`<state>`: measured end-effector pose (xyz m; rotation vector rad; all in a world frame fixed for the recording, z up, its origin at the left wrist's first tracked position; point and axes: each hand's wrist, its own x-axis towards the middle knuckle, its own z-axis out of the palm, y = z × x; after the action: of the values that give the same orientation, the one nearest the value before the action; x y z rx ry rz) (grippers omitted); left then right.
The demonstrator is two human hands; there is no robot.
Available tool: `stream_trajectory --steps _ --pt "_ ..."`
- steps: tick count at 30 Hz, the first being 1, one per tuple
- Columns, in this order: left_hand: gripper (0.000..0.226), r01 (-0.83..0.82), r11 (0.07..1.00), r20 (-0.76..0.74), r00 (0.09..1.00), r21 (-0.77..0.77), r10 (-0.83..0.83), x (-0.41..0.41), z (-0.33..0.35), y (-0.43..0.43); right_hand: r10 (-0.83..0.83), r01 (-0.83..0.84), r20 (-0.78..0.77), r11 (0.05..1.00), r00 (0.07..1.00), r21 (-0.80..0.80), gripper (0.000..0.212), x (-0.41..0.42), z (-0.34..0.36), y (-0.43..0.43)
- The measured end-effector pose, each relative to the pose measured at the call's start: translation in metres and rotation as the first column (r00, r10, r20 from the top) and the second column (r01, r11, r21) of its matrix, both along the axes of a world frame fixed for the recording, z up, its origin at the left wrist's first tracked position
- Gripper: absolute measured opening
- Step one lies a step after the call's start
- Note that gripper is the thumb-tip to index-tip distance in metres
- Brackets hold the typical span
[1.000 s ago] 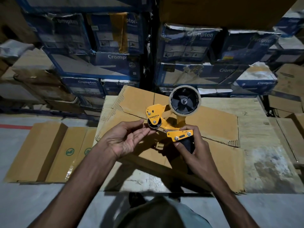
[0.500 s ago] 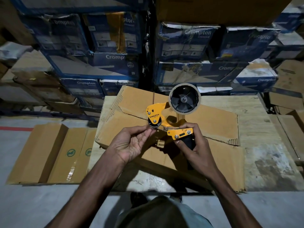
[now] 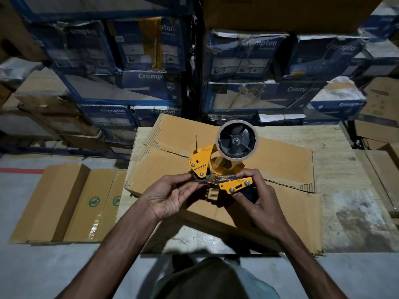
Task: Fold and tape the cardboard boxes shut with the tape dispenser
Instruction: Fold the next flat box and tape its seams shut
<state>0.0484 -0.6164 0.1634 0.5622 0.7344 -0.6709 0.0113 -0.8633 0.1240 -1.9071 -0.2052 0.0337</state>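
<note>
A yellow tape dispenser (image 3: 218, 165) with a roll of tape (image 3: 237, 140) is held up over flattened brown cardboard boxes (image 3: 280, 165) lying on a wooden table (image 3: 345, 190). My right hand (image 3: 257, 197) grips the dispenser's black handle from below. My left hand (image 3: 170, 195) pinches at the roller on the dispenser's front end with its fingertips. A thin strip stands up from the dispenser's front.
Folded brown cartons (image 3: 64, 203) lie on the grey floor to the left of the table. Stacks of blue printed boxes (image 3: 140, 83) form a wall behind. More brown cartons (image 3: 380, 130) stand at the right edge.
My left hand's fingers have closed from an open palm onto the dispenser's roller. The dispenser has tilted slightly, and the view has shifted a little.
</note>
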Motion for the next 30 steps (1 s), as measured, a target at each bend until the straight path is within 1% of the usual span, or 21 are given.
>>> stream_trajectory --steps 6,7,9,10,11,13,14,19,25,30 --pt "0.017 0.015 1.000 -0.033 0.999 -0.005 -0.015 -0.006 -0.002 0.004 -0.011 0.011 0.016 1.000 1.000 0.011 0.042 0.006 0.003 -0.002" --pt "0.023 0.008 1.000 -0.032 0.999 -0.016 -0.008 -0.006 -0.003 0.005 -0.010 0.009 0.016 1.000 1.000 0.015 0.041 0.008 0.004 -0.004" --pt "0.049 -0.014 0.999 -0.028 1.000 -0.043 0.013 -0.005 -0.004 0.008 -0.002 0.001 0.022 1.000 1.000 0.013 0.041 0.011 0.004 -0.007" --pt "0.054 -0.018 0.999 -0.030 0.999 -0.046 0.016 -0.004 -0.004 0.008 0.003 -0.003 0.025 1.000 1.000 0.012 0.040 0.012 0.004 -0.008" --pt "0.046 -0.014 0.999 -0.027 1.000 -0.030 0.013 -0.002 -0.004 0.008 0.007 -0.008 0.026 1.000 1.000 0.014 0.040 0.012 0.004 -0.008" --pt "0.022 -0.020 1.000 -0.043 0.999 0.015 0.021 0.000 -0.003 0.004 0.017 -0.018 0.024 0.999 1.000 0.026 0.039 0.013 0.004 -0.006" --pt "0.018 -0.024 1.000 -0.051 0.998 0.012 0.024 0.000 -0.002 0.003 0.022 -0.022 0.022 0.999 1.000 0.033 0.040 0.013 0.003 -0.006" --pt "0.021 0.035 0.998 -0.075 0.996 -0.043 -0.038 -0.011 -0.005 0.001 0.035 -0.035 0.003 0.996 0.999 0.088 0.042 0.021 0.004 -0.010" --pt "0.031 0.077 0.997 -0.081 0.994 0.009 -0.076 -0.003 -0.006 0.019 0.103 -0.101 -0.032 0.992 0.994 0.069 0.040 0.030 0.007 -0.020" --pt "0.029 0.132 0.991 -0.092 0.987 0.014 -0.130 -0.003 -0.011 0.028 0.116 -0.111 -0.064 0.990 0.991 0.082 0.039 0.034 0.005 -0.014"
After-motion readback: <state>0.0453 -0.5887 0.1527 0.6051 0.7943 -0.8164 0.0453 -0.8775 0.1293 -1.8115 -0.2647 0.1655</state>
